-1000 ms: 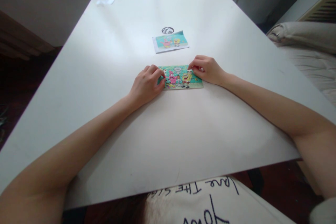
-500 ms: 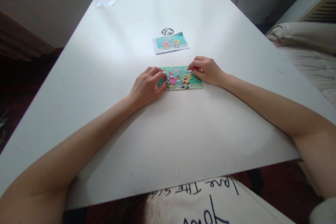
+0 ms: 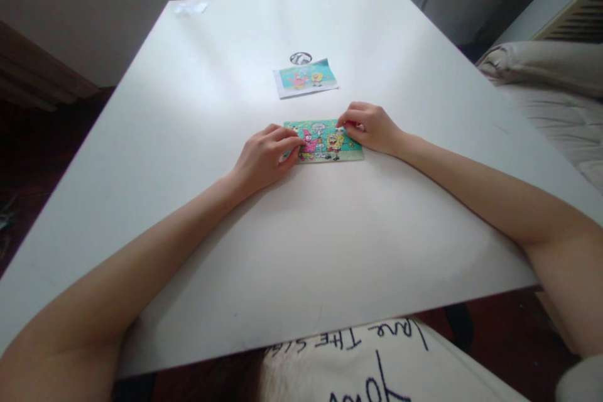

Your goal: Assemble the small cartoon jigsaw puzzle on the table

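A small rectangular jigsaw puzzle [image 3: 325, 146] with a pink, a pale and a yellow cartoon figure lies flat on the white table [image 3: 330, 232]. My left hand [image 3: 271, 149] covers part of its left end, fingers curled and thumb low at the near edge, fingertips touching the pink figure. At the upper right of the puzzle, my right hand [image 3: 365, 124] has thumb and fingers bent into a pinch above the yellow figure. A small whitish spot shows by those fingertips; whether it is a piece or a gap I cannot tell.
Beyond the puzzle lies a creased paper picture [image 3: 306, 78] with similar figures. A round black-and-white emblem [image 3: 300, 58] is just behind it. Some clear plastic or paper [image 3: 191, 7] lies at the far left corner. A padded light seat [image 3: 541, 69] stands at the right.
My left hand has slid slightly toward me and its fingertips have come closer together, uncovering the puzzle's upper left corner. The right hand stays at its place.
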`<state>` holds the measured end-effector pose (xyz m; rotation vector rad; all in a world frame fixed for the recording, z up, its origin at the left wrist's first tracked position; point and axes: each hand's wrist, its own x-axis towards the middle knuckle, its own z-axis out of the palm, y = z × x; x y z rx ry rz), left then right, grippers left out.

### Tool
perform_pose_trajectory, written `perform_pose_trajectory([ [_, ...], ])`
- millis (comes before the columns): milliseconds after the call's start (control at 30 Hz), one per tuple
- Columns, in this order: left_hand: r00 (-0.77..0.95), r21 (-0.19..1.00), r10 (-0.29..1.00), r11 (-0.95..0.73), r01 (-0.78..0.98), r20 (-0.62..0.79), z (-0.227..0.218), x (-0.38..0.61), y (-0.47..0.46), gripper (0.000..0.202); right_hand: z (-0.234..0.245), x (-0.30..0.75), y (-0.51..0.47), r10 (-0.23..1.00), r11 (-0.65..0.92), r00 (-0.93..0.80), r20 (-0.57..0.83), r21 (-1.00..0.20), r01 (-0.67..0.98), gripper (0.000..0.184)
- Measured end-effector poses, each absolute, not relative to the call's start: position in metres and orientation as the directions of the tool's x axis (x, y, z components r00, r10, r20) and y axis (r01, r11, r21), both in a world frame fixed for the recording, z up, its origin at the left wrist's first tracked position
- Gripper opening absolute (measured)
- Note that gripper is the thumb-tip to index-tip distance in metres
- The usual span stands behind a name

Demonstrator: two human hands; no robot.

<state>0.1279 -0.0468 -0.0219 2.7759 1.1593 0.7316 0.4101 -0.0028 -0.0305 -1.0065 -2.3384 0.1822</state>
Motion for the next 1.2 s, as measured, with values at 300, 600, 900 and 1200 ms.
perform_pose_trajectory([
  [300, 0.547, 0.177, 0.691, -0.682, 0.709, 0.472, -0.0215, 0.1254, -0.0476, 0.033, -0.0296, 0.4103, -0.0033, 0.706, 0.703, -0.549, 0.447, -0.349, 0.620, 0.021],
  [600, 0.540, 0.168, 0.699, -0.671, 0.722, 0.470, -0.0261, 0.1235, -0.0463, 0.032, -0.0290, 0.4096, -0.0036, 0.713, 0.697, -0.547, 0.439, -0.355, 0.623, 0.021],
  [900, 0.597, 0.132, 0.622, -0.740, 0.659, 0.507, -0.0262, 0.1239, -0.0445, 0.032, -0.0301, 0.4107, -0.0023, 0.701, 0.709, -0.553, 0.450, -0.355, 0.610, 0.022],
  [1200, 0.617, 0.185, 0.642, -0.746, 0.640, 0.455, -0.0249, 0.1251, -0.0454, 0.033, -0.0306, 0.4110, -0.0019, 0.700, 0.710, -0.557, 0.448, -0.356, 0.607, 0.021],
])
